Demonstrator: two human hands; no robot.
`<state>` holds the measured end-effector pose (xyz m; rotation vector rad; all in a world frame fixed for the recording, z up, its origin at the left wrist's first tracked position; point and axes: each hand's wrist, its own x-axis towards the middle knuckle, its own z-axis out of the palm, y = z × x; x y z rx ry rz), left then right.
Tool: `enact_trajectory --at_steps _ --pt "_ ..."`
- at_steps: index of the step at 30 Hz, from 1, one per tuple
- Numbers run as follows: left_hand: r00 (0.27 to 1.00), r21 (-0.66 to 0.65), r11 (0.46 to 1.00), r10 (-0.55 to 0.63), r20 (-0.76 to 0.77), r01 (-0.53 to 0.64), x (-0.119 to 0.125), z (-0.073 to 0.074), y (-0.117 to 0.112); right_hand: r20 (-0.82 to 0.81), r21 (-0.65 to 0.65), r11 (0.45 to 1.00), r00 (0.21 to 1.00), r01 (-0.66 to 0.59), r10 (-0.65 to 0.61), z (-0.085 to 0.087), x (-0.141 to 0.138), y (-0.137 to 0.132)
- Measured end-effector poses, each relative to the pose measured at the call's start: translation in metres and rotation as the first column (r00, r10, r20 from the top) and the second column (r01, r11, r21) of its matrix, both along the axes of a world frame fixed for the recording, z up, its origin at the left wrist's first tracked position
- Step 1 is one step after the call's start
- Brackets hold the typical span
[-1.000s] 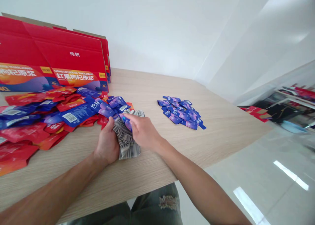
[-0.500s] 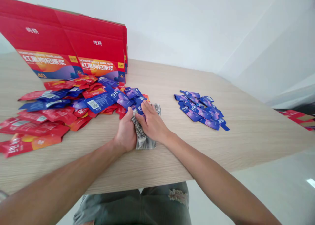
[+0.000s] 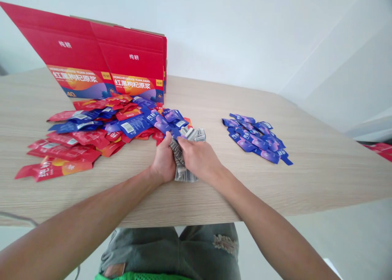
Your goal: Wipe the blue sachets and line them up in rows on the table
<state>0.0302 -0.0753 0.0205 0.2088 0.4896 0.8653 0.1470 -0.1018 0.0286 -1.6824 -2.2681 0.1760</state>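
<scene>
a crumpled, soft striped cloth (image 3: 185,174), woven in grey, black and off-white, lies bunched in ridged folds on the near middle of the worktop (image 3: 275,190), between the person's hands. the left hand (image 3: 164,159) has its grip wrapped round the cloth's left side, thumb upright along the folds; the right hand (image 3: 200,157) has its grip curled tight, pinching the cloth from the right. whether a sachet is inside the folds cannot be told. just beyond the fingertips, to the left, spreads a loose heap of sachets (image 3: 128,127), glossy, flat and oblong, red and blue, overlapping at odd angles. to the right, well apart, is a smaller cluster of blue sachets (image 3: 254,140) with lilac prints. far left stand smooth red cardboard boxes (image 3: 134,61), sharp-edged and printed. the worktop has a pale, fine wood grain.
</scene>
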Motion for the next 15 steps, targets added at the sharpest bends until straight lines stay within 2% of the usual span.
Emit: enact_trajectory --at_steps 1,3,4,6,8,9,11,13,15 --pt "1.0 0.005 1.0 -0.004 0.013 0.004 0.0 0.0 0.0 -0.049 0.008 1.0 0.999 0.02 -0.019 0.004 0.005 0.001" --pt "0.999 0.02 1.0 -0.005 0.039 0.004 0.001 0.0 0.0 -0.256 0.048 0.994 0.963 0.102 -0.086 0.008 0.016 0.006" --pt "0.999 0.03 1.0 -0.006 0.049 0.004 0.001 0.0 0.0 -0.389 0.057 0.986 0.913 0.159 -0.125 0.007 0.022 0.01" --pt "0.998 0.046 0.999 -0.015 0.059 0.012 0.002 -0.001 -0.001 -0.618 0.014 0.964 0.761 0.266 -0.2 -0.001 0.031 0.019" --pt "0.998 0.049 0.999 -0.026 0.06 0.023 0.002 -0.002 0.0 -0.73 -0.05 0.945 0.634 0.322 -0.255 -0.012 0.035 0.028" --pt "0.998 0.044 0.999 -0.029 0.06 0.026 0.002 -0.003 0.0 -0.742 -0.054 0.942 0.618 0.332 -0.26 -0.017 0.035 0.031" --pt "0.998 0.03 0.999 -0.024 0.06 0.022 0.003 -0.004 0.001 -0.682 0.016 0.941 0.692 0.337 -0.236 -0.026 0.031 0.033" --pt "0.998 0.021 1.0 -0.01 0.067 0.008 0.003 -0.007 0.003 -0.534 0.139 0.941 0.824 0.308 -0.191 -0.031 0.024 0.032" --pt "0.997 0.023 1.0 0.008 0.076 -0.01 0.003 -0.01 0.004 -0.368 0.22 0.947 0.919 0.232 -0.14 -0.033 0.017 0.029"
